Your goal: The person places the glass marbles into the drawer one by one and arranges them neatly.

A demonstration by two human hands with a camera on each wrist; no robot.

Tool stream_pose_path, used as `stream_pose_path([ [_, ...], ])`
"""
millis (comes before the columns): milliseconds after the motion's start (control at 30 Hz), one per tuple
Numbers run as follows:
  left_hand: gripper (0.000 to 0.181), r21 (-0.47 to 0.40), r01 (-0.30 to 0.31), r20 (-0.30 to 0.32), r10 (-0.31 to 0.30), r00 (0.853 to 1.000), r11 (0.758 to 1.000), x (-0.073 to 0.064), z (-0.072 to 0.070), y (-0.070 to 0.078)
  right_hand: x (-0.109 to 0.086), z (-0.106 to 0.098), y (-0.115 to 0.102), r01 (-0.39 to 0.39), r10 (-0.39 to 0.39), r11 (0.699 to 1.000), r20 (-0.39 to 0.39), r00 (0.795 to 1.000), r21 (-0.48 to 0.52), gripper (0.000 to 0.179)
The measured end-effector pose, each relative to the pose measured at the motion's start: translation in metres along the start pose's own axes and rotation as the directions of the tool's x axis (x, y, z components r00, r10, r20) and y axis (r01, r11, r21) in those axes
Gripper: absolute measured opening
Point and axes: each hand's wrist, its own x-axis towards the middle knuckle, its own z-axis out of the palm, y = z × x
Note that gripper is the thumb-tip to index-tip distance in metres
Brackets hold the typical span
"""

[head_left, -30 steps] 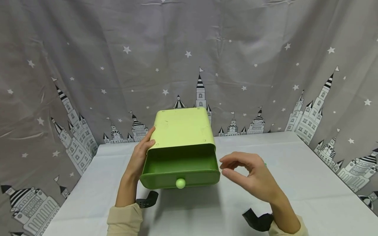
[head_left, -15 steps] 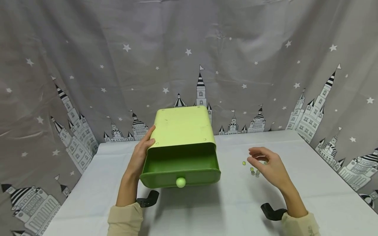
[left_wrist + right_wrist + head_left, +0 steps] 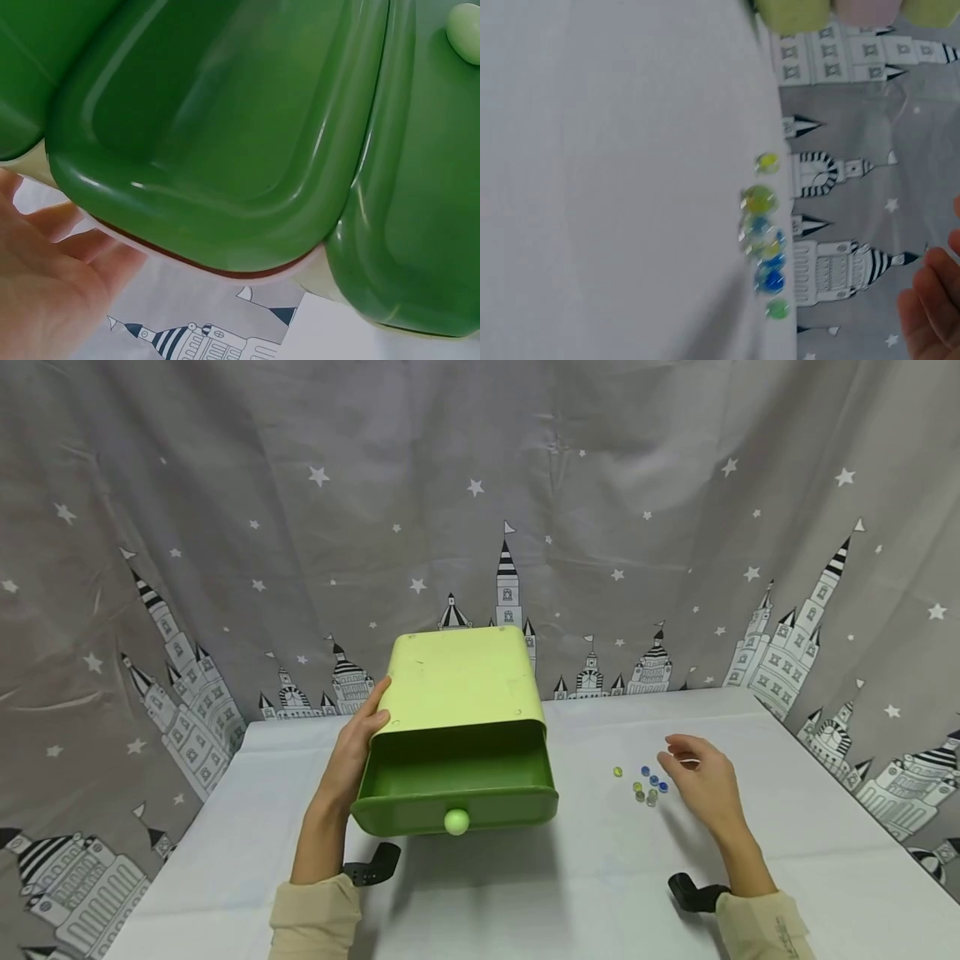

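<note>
At the left wall of the box [image 3: 465, 677]: left hand [image 3: 352, 756], fingers fairly straight against it, no closed grip visible. Best use, in judgement: firm, even pressure, so the box does not shift or tip toward its drawer [image 3: 405, 816].

Centre: box, drawer standing out at its front, knob [image 3: 457, 822] facing the person.

Right of the box, on the cloth [image 3: 600, 877]: marbles [image 3: 654, 781], loosely grouped. They look smooth and apt to roll; the step appears to be taking one up. Advised: begin with one at the group's rim, come straight down, pinch lightly with two fingertips, avoid nudging neighbours.

Just beside the marbles: right hand [image 3: 708, 781], fingers loosely bent, small gap at the thumb, nothing visible in it.

Count, left to right: left hand, one; box, one; drawer, one; knob, one; marbles, at least eight, namely two yellow, two or more clear, three blue, one green shown by the right wrist view, exact total uncertain through overlap; right hand, one.
</note>
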Motion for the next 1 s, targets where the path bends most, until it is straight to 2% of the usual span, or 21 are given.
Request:
stream_pose_path([
  [167,0.058,-0.001,-0.005,-0.005,0.005,1.000,1.000,0.000,-0.001,0.001,0.001,0.001,0.014,-0.072,0.071,0.993,-0.018,0.997,-0.093,0.027],
  [300,0.058,0.005,-0.014,-0.011,0.014,1.000,1.000,-0.001,0.000,0.002,0.003,0.002,0.023,-0.127,0.128,0.986,-0.001,0.992,-0.103,0.029],
  [433,0.058,0.004,-0.027,-0.014,0.027,1.000,1.000,-0.001,0.001,0.004,0.006,0.004,0.029,-0.147,0.149,0.984,0.015,0.989,-0.099,0.031],
  [733,0.059,-0.016,-0.020,-0.017,0.019,1.000,1.000,-0.003,0.000,0.004,0.006,0.011,0.042,-0.202,0.222,0.970,0.148,0.964,-0.137,0.038],
  [1000,0.059,-0.010,-0.030,-0.016,0.030,0.999,1.000,-0.002,0.004,0.003,0.000,0.012,0.053,-0.233,0.261,0.960,0.186,0.947,-0.157,0.041],
])
